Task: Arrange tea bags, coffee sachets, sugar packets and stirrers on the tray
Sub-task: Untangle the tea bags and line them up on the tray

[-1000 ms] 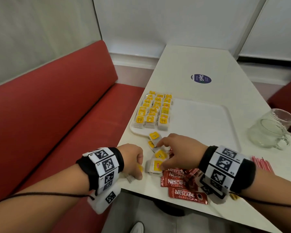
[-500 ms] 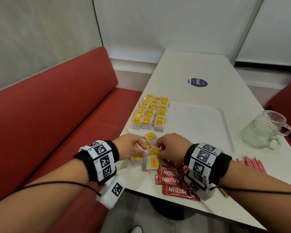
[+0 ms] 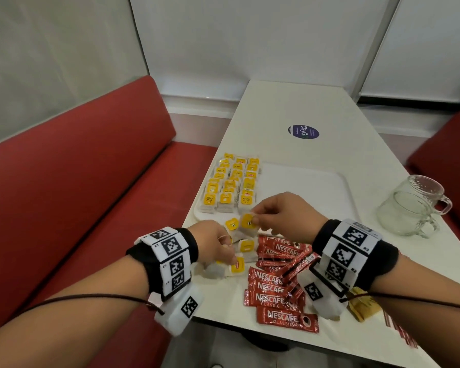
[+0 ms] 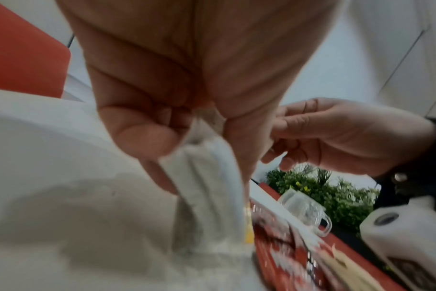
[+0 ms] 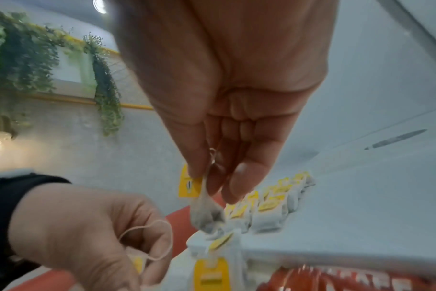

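Note:
A white tray (image 3: 308, 181) lies on the table with rows of yellow-tagged tea bags (image 3: 230, 185) on its left part. My right hand (image 3: 255, 217) pinches a tea bag (image 3: 247, 221) just above the tray's near left corner; in the right wrist view the pinched tea bag (image 5: 202, 204) hangs from the fingertips (image 5: 194, 171). My left hand (image 3: 225, 252) grips another tea bag (image 4: 207, 189) low over the loose tea bags (image 3: 237, 266) near the table's left edge. Red coffee sachets (image 3: 276, 290) lie heaped to the right of them.
A glass jug (image 3: 412, 208) stands at the right of the tray. Brown sugar packets (image 3: 363, 306) and red-striped stirrers (image 3: 398, 330) lie under and behind my right wrist. A red bench (image 3: 77, 208) runs along the table's left edge. A round sticker (image 3: 302, 132) marks the far tabletop.
My right hand has lifted a tea bag off the pile and moved it up towards the tray's near corner. My left hand has closed on another bag and stays low.

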`<state>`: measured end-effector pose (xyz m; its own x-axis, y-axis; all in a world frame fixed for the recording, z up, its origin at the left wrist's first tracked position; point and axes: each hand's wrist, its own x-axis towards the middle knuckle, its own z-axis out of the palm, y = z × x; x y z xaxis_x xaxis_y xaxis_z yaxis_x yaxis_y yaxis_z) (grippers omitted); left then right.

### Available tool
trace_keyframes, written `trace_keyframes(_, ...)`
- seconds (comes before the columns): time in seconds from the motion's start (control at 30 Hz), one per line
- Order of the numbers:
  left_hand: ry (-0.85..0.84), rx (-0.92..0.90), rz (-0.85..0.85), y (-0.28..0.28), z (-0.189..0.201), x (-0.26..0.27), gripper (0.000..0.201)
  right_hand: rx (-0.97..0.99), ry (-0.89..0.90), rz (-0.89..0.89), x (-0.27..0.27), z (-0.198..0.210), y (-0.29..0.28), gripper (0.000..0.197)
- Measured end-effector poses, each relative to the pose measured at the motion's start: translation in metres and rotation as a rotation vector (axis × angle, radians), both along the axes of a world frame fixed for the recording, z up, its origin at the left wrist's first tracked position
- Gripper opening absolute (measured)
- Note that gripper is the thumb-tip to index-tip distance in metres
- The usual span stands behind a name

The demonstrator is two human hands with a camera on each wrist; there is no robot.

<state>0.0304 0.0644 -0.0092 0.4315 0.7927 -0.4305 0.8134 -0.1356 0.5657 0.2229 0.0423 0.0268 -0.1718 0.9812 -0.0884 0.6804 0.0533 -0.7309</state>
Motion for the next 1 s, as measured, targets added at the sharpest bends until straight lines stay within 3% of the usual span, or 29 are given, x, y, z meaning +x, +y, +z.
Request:
trace_keyframes(0.1, -0.161, -0.044, 0.048, 0.011, 0.015, -0.008, 0.017, 0.05, 0.017, -0.062, 0.007, 0.005, 0.013, 0.015)
trace_keyframes(0.27, -0.369, -0.086, 0.164, 0.03, 0.027, -0.019, 0.011, 0.098, -0.098, -0.1, 0.01, 0.007, 0.034, 0.017)
trace_keyframes(0.5, -0.499, -0.026, 0.191, 0.05, 0.021, -0.03, 0.013, -0.025, -0.23, -0.057, 0.004, -0.004, 0.051, 0.012)
trace_keyframes(0.67, -0.701, -0.122, 0.336, 0.062, 0.017, -0.033, 0.013, -0.104, -0.273, -0.037, -0.002, -0.009, 0.066, 0.01)
trace_keyframes(1.0, -0.776, -0.188, 0.423, 0.082, 0.012, -0.04, 0.022, -0.128, -0.288, -0.137, -0.012, -0.018, 0.091, 0.003)
